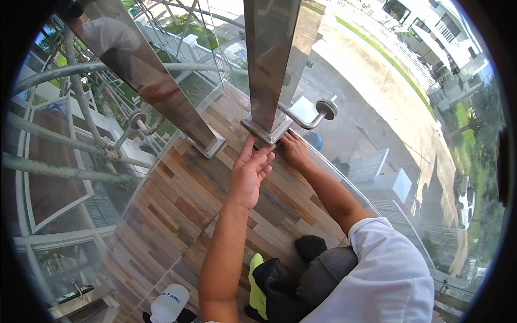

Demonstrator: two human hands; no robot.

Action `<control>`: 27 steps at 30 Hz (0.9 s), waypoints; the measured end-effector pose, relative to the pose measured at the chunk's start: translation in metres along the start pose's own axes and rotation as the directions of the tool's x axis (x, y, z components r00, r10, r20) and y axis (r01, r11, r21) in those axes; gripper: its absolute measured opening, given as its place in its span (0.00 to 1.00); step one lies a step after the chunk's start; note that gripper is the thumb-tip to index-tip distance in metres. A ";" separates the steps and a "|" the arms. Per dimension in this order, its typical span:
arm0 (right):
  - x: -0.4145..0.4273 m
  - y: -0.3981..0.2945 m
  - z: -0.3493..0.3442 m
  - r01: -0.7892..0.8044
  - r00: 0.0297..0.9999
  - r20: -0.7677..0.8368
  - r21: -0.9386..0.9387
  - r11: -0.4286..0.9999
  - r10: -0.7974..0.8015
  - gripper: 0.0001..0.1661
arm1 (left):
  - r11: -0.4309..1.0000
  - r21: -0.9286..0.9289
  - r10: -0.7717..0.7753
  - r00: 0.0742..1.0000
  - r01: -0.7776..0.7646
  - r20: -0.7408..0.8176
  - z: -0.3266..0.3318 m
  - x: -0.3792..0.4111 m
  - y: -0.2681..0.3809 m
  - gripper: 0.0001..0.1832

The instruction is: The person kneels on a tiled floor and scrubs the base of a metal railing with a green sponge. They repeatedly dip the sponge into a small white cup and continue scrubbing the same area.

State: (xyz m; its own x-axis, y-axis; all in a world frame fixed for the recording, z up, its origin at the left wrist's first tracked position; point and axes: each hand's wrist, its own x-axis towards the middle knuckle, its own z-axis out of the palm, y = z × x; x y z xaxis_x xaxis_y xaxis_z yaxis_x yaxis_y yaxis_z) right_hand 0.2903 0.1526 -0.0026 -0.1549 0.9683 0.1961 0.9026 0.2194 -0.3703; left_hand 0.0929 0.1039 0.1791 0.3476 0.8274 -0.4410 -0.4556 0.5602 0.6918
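Observation:
A square stainless steel base cover (264, 130) surrounds the foot of a shiny steel post (266, 60). My left hand (248, 173) is palm up, its fingers spread, with fingertips against the cover's near lower edge. On the cover's right side, my right hand (295, 149) reaches low to the post's foot, beside the glass edge. Its fingertips are partly hidden, and a dark gap shows between it and the cover. Whether the right fingers grip anything is not visible. Both hands are above the wood-look plank floor (194, 194).
A second steel post (161, 84) stands left, its base cover (212, 145) on the floor. Glass panels border the floor, with steel handrail brackets (325, 110) outside. Scaffold pipes (60, 167) rise at left. A white plastic bottle (169, 303) and a yellow-green item (257, 284) are near me.

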 end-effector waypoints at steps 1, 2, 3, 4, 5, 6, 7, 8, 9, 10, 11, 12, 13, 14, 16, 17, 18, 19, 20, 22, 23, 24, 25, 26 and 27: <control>-0.015 0.003 -0.003 0.019 1.000 -0.020 -0.079 0.997 -0.021 0.22 | 1.000 -0.006 -0.016 1.000 0.016 0.009 0.000 0.000 0.001 0.34; -0.035 0.007 -0.010 0.058 0.997 -0.036 -0.150 0.987 -0.064 0.22 | 1.000 0.025 -0.019 1.000 0.019 -0.006 0.000 -0.001 0.001 0.33; -0.053 0.007 -0.015 0.074 0.997 0.012 -0.226 0.971 -0.073 0.21 | 0.998 0.054 -0.015 1.000 0.016 -0.020 0.000 -0.001 0.002 0.32; -0.066 0.007 -0.019 0.147 0.988 -0.020 -0.200 0.969 -0.154 0.21 | 0.997 0.080 -0.011 0.999 0.014 -0.037 -0.001 0.000 0.002 0.32; -0.079 0.001 -0.022 0.190 0.982 0.014 -0.173 0.966 -0.191 0.21 | 0.992 0.128 0.020 0.998 -0.013 -0.054 -0.001 0.000 0.002 0.31; -0.088 -0.006 -0.024 0.172 0.982 0.099 -0.152 0.973 -0.159 0.21 | 0.985 0.170 0.053 0.996 -0.040 -0.074 -0.001 0.001 0.002 0.31; -0.092 -0.016 -0.024 0.318 0.947 0.066 -0.065 0.946 -0.314 0.21 | 0.976 0.210 0.085 0.992 -0.064 -0.093 -0.001 0.002 0.001 0.30; -0.095 -0.033 -0.018 0.398 0.914 0.077 0.018 0.917 -0.398 0.21 | 0.977 0.205 0.079 0.992 -0.057 -0.101 -0.002 0.002 0.001 0.30; -0.094 -0.046 -0.014 0.436 0.892 0.077 0.105 0.894 -0.445 0.21 | 0.978 0.200 0.076 0.991 -0.053 -0.108 -0.003 0.003 0.000 0.29; -0.091 -0.056 -0.010 0.532 0.832 0.118 0.105 0.840 -0.542 0.20 | 0.979 0.196 0.074 0.991 -0.051 -0.113 -0.003 0.003 0.001 0.29; -0.086 -0.061 -0.006 0.590 0.784 0.156 0.112 0.800 -0.600 0.20 | 0.979 0.198 0.080 0.991 -0.057 -0.112 -0.003 0.004 0.001 0.29; -0.081 -0.062 -0.005 0.699 0.685 0.188 0.105 0.708 -0.704 0.20 | 0.978 0.200 0.085 0.990 -0.061 -0.111 -0.004 0.004 0.002 0.29; -0.076 -0.060 -0.004 0.587 0.784 0.174 0.103 0.803 -0.596 0.20 | 0.977 0.202 0.087 0.989 -0.062 -0.118 -0.004 0.003 0.002 0.29; -0.070 -0.051 -0.006 0.528 0.832 0.151 0.084 0.845 -0.534 0.20 | 0.978 0.202 0.074 0.991 -0.050 -0.114 -0.004 0.002 0.003 0.29; -0.067 -0.037 -0.012 0.379 0.919 0.107 0.020 0.925 -0.379 0.20 | 0.980 0.197 0.062 0.992 -0.039 -0.113 -0.004 0.001 0.004 0.29; -0.070 -0.032 -0.015 0.278 0.957 0.087 -0.023 0.960 -0.275 0.20 | 0.980 0.194 0.067 0.991 -0.043 -0.115 -0.004 0.001 0.005 0.29; -0.075 -0.031 -0.017 0.122 0.993 -0.006 -0.037 0.992 -0.122 0.20 | 0.981 0.190 0.070 0.991 -0.048 -0.110 -0.003 0.001 0.005 0.29; -0.082 -0.033 -0.019 0.249 0.967 0.070 -0.023 0.968 -0.246 0.20 | 0.981 0.185 0.077 0.992 -0.057 -0.104 -0.003 0.002 0.005 0.29; -0.091 -0.040 -0.020 0.324 0.943 0.076 0.020 0.946 -0.324 0.20 | 0.982 0.179 0.085 0.991 -0.065 -0.108 -0.003 0.002 0.004 0.29; -0.106 -0.053 -0.019 0.478 0.861 0.147 0.091 0.874 -0.486 0.19 | 0.985 0.163 0.083 0.990 -0.063 -0.116 -0.002 0.003 0.002 0.29; -0.108 -0.056 -0.017 0.561 0.792 0.207 0.123 0.818 -0.574 0.19 | 0.985 0.160 0.081 0.990 -0.062 -0.113 -0.002 0.003 0.001 0.29; -0.106 -0.056 -0.016 0.683 0.647 0.309 0.172 0.710 -0.697 0.19 | 0.986 0.154 0.080 0.991 -0.063 -0.111 -0.002 0.003 0.001 0.29; -0.104 -0.057 -0.012 0.576 0.772 0.240 0.127 0.808 -0.588 0.19 | 0.988 0.147 0.073 0.991 -0.056 -0.111 -0.002 0.002 0.001 0.29; -0.094 -0.050 -0.010 0.506 0.830 0.216 0.098 0.857 -0.514 0.18 | 0.985 0.160 0.077 0.991 -0.059 -0.111 -0.003 0.002 0.001 0.29; -0.079 -0.038 -0.008 0.415 0.869 0.272 0.057 0.908 -0.414 0.18 | 0.984 0.170 0.079 0.991 -0.059 -0.112 -0.003 0.001 0.002 0.28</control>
State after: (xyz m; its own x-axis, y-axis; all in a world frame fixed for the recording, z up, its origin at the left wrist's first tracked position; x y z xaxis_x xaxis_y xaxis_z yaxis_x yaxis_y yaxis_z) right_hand 0.2715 0.0672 0.0031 -0.6177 0.7827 0.0770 0.7322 0.6080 -0.3070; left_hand 0.0898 0.1063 0.1778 0.2165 0.8682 -0.4465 -0.3292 0.4955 0.8038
